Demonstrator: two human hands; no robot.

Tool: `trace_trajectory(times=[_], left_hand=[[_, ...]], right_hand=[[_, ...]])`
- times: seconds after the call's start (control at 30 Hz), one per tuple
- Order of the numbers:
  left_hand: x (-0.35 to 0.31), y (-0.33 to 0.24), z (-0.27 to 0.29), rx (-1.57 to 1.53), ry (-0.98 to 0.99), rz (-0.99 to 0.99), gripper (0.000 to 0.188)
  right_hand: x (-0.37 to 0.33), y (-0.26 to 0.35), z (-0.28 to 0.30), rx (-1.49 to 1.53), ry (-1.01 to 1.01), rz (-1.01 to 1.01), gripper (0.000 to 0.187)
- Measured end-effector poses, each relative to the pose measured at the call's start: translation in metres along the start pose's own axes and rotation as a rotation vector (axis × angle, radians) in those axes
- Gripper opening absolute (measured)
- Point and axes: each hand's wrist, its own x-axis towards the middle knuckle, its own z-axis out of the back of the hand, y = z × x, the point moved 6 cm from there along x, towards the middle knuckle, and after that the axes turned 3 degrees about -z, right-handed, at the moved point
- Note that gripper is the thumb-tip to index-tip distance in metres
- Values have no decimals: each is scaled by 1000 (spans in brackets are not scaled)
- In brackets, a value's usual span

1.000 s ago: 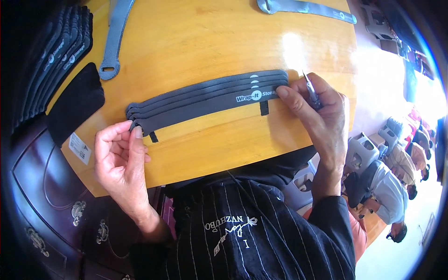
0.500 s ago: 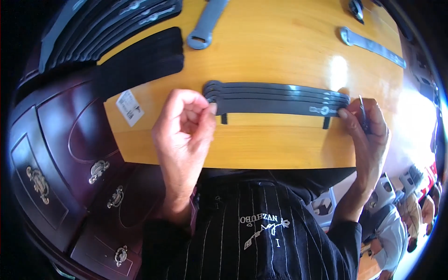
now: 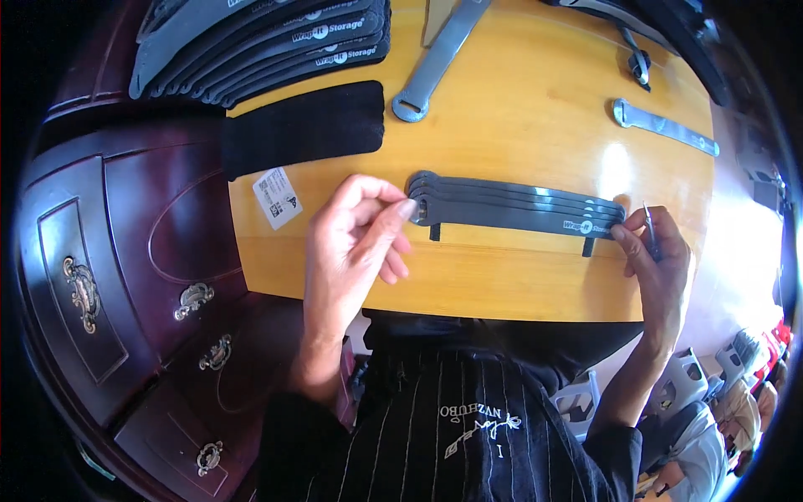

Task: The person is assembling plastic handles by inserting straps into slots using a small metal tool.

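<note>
On the table's (image 3: pixel 535 284) near side, pinched grey straps (image 3: pixel 506 211) with left hand (image 3: pixel 353 238) and, clutching metal tool (image 3: pixel 652 232), right hand (image 3: pixel 657 259); apparently finished layering, leaving black tabs (image 3: pixel 435 233) protruding.

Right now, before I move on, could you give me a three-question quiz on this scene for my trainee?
1. True or false: the left hand is at the slotted end of the overlapping dark straps.

2. Which hand holds the pointed metal tool?
A) left
B) right
C) both

3. Short answer: what lies on the table just beyond the white label, on the side away from the person?

Key:
1. True.
2. B, the right hand.
3. The flat black rectangular piece.
</note>
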Motion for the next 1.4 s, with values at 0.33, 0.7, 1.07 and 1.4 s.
trace_trajectory(times=[0.33,0.7,1.07,1.4], left_hand=[[7,-21,-38,33,157,-415,13],[15,-12,-36,-16,263,-220,13],[-24,-38,-68,602,113,-732,12],[-59,-31,-93,133,280,-715,24]], right_hand=[[-8,67,-69,-448,111,437,30],[36,61,21,-295,-220,448,18],[40,18,47,-399,-415,452,17],[-74,32,-10,-246,80,472,18]])
